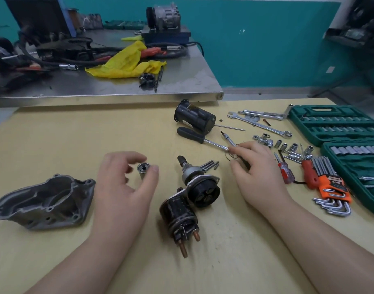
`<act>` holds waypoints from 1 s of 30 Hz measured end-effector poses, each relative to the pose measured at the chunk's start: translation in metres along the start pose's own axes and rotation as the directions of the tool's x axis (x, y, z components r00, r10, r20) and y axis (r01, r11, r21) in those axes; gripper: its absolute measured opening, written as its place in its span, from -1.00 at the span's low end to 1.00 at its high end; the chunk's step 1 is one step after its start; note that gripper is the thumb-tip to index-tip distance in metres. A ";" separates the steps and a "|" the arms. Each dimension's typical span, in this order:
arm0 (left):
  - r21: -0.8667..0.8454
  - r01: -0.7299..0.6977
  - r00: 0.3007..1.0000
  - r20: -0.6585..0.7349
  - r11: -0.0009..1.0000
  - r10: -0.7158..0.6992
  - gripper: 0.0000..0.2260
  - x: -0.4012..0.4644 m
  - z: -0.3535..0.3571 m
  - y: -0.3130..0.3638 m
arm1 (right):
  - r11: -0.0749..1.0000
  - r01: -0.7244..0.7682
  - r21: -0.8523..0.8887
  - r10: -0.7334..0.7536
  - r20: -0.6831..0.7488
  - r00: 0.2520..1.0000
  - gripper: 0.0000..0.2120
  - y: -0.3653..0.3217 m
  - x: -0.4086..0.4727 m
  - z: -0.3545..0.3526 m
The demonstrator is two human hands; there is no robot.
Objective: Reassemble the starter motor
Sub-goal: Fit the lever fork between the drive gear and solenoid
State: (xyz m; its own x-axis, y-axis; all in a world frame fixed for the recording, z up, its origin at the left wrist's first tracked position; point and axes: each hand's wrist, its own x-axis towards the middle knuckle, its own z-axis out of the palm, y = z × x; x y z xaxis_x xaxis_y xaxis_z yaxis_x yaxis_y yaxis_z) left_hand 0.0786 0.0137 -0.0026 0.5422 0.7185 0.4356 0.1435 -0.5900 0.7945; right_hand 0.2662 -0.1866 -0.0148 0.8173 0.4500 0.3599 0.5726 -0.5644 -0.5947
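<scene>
**Starter parts spread out, both hands low over the counter**

I see the left hand (126, 183) hovering by a small silver cylinder (143, 170); its fingers (154, 169) are loosely curled around the part, thumb tip just beside it, but I cannot tell if they actually grip it. The right hand (256, 166) pinches a thin wire ring (230, 155) near the tip of the black-handled screwdriver (200, 136).

Between the hands sits the solenoid and gear assembly (192, 194), copper studs pointing toward me. The grey nose housing (42, 202) lies far left on the counter (97, 134). The black motor body (195, 117) lies behind the screwdriver. Loose pins (209, 165) sit just beside the pinion shaft.

Clutter right of the right hand: sockets (284, 146), wrenches (264, 125), small red screwdriver (284, 169), orange hex key set (332, 185), green socket case (334, 124). Steel table (182, 81) behind holds a yellow rag (124, 62).
</scene>
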 end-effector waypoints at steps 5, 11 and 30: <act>0.230 -0.070 0.967 0.256 0.971 0.009 -0.56 0.012 0.006 -0.021 | 0.961 0.067 0.268 -0.026 -0.152 0.988 -0.73 -0.007 -0.006 -0.003; 0.188 0.021 0.974 0.218 0.982 -0.063 -0.76 0.015 0.008 -0.028 | 0.889 0.076 0.451 -0.011 -0.147 0.989 -0.67 -0.018 -0.013 -0.003; -0.645 0.090 0.994 0.110 0.759 -0.024 -0.75 -0.027 0.001 0.030 | 0.606 -0.091 0.790 0.060 0.068 0.996 -0.67 -0.068 -0.042 -0.003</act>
State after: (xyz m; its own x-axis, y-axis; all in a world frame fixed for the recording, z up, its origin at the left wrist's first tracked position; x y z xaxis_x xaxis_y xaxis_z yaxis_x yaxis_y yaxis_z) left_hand 0.0688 -0.0237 0.0093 0.6260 0.6879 0.3673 -0.3765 -0.1458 0.9149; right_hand 0.1927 -0.1691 0.0121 0.8440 0.4613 0.2736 0.2217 0.1644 -0.9612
